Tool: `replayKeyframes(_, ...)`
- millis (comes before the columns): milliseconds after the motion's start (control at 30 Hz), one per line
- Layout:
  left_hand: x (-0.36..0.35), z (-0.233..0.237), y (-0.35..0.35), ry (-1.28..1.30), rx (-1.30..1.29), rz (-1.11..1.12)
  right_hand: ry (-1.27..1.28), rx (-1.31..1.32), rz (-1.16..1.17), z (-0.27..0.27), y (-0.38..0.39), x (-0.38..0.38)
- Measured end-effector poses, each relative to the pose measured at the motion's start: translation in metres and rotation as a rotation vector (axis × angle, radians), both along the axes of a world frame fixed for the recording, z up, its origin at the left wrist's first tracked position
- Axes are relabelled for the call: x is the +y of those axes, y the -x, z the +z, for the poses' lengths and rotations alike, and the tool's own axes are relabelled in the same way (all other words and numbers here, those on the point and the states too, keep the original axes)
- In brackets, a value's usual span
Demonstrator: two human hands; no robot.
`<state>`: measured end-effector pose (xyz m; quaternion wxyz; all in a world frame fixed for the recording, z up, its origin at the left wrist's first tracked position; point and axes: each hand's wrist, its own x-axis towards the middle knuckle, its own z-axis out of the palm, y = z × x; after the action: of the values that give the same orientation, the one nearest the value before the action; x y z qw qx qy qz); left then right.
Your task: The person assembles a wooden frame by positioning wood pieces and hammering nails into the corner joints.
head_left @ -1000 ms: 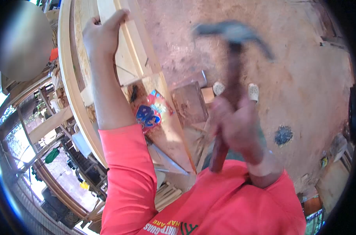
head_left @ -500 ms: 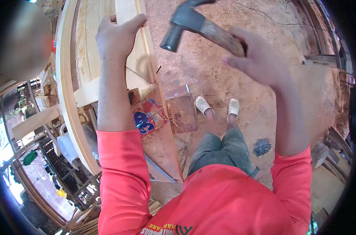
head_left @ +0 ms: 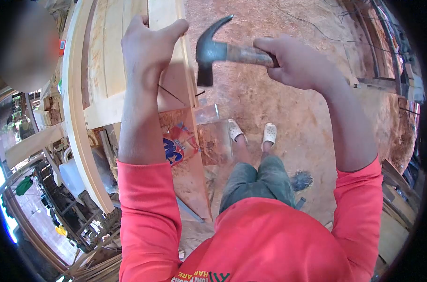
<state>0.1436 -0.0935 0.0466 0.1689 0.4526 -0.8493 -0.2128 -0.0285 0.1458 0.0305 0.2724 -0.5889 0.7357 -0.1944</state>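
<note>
My right hand [head_left: 295,61] is wrapped round the wooden handle of a claw hammer [head_left: 211,50]. The hammer is held level, its dark striking end pointing down toward me and its claw curving away. My left hand [head_left: 150,44] grips a pale wooden board [head_left: 167,11], thumb laid across the top and the other fingers partly hidden. A dark nail [head_left: 200,93] juts from the board's right edge, below the hammer head. The hammer head hangs just right of that edge, apart from the nail.
More pale planks [head_left: 96,51] form a frame on the left, beside a curved outer rail [head_left: 72,98]. A red and blue plastic packet [head_left: 178,145] lies on a wooden surface. A blurred round shape [head_left: 28,47] fills the upper left. Scrap timber [head_left: 396,202] lies at the right.
The hammer has come down and left, turning so its handle lies nearly level and its head is nearer the board. My left hand still grips the board, slightly further right in view.
</note>
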Motion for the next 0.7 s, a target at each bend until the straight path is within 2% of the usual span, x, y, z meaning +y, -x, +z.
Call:
replayKeyframes(133,0.004,-0.001,0.000,-0.010,0.006,0.007,0.098,-0.052,-0.216,-0.006,0.003,0.006)
replayKeyframes(233,0.007,0.004,0.001,-0.048,-0.005,0.019,-0.058,-0.022,-0.222,-0.009,-0.025,0.024)
replayKeyframes(333,0.011,0.011,0.002,-0.054,-0.055,0.035,0.052,-0.097,-0.329,-0.014,-0.039,0.048)
replayKeyframes(400,0.009,0.013,0.003,0.014,-0.122,0.011,0.178,-0.279,-0.491,-0.022,-0.062,0.067)
replayKeyframes(533,-0.019,0.009,0.020,0.168,-0.284,0.004,0.172,-1.011,-0.771,-0.051,-0.123,0.099)
replayKeyframes(633,-0.035,0.004,0.034,-0.035,-0.247,-0.025,0.136,-1.484,-0.994,-0.038,-0.151,0.105)
replayKeyframes(700,-0.045,-0.005,0.029,-0.051,-0.180,-0.078,0.224,-1.531,-1.018,-0.035,-0.165,0.102)
